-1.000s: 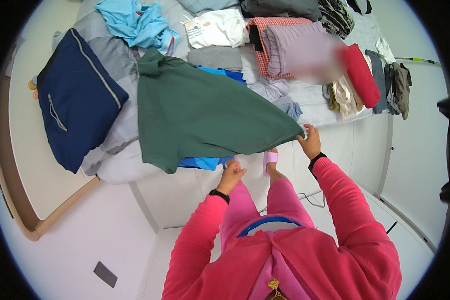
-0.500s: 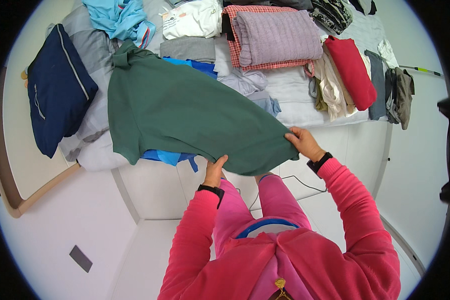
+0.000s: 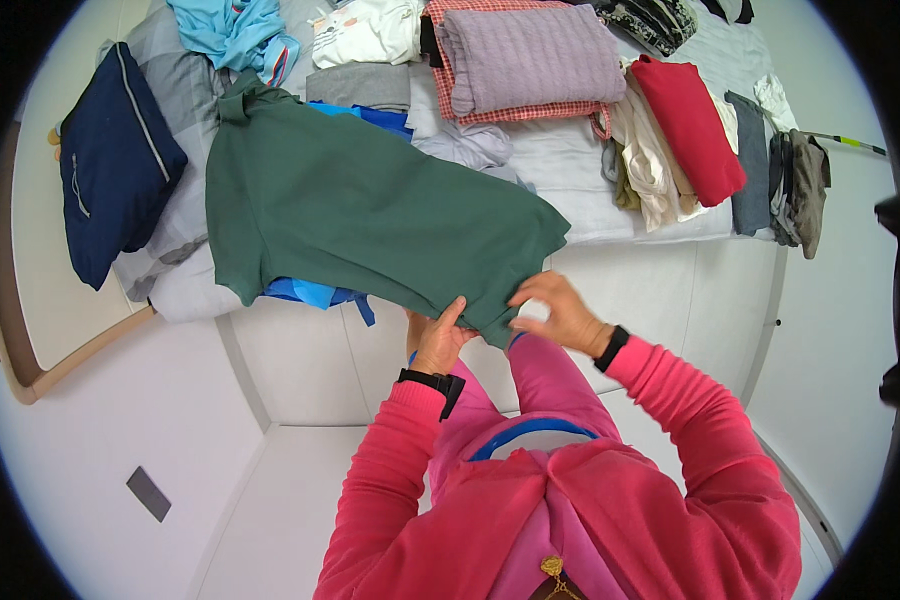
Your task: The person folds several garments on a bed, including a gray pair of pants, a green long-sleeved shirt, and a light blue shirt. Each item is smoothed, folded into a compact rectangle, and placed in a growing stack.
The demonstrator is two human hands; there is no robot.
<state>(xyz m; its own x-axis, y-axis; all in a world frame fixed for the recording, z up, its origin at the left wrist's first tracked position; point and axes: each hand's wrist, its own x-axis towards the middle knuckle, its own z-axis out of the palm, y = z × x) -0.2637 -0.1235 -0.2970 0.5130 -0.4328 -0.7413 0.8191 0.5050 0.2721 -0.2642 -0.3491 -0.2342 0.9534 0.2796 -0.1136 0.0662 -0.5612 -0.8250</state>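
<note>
The left hand (image 3: pixel 440 345) has its thumb on top of the green shirt (image 3: pixel 370 210) and its fingers under the near edge, so it grips the cloth. Just beside it, the right hand (image 3: pixel 568 315) has thumb and fingers curved and parted at the same edge; whether they pinch any cloth, I cannot tell. About 0.5 s ago this hand was pinching the shirt's right end; now the 2 hands are nearer to each other and this end is less stretched. I judge that the left hand now carries most of the hold. The shirt lies across the bed (image 3: pixel 570 215), over blue clothes (image 3: pixel 315 292). Farther are a folded red cloth (image 3: pixel 685 130) and a purple knit (image 3: pixel 530 60).
</note>
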